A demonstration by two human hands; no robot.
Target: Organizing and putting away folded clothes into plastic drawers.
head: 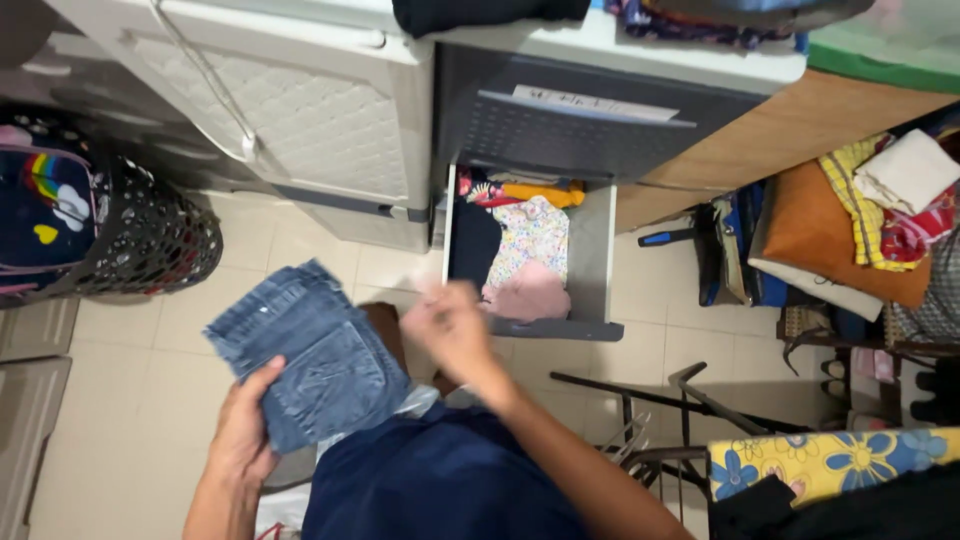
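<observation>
Here, your left hand (243, 432) clamped on folded denim shorts (310, 350), held above tiled floor (130, 380). Your right hand (452, 330), blurred, grip unclear, hovers before open grey drawer (592, 262) of clothes.

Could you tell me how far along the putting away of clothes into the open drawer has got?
Done: the open drawer already holds several folded garments, among them a floral one and a pink one. In hand: the left hand holds folded denim shorts, while the right hand, blurred, is between them and the drawer. Left: the shorts are not yet in the drawer.
</observation>
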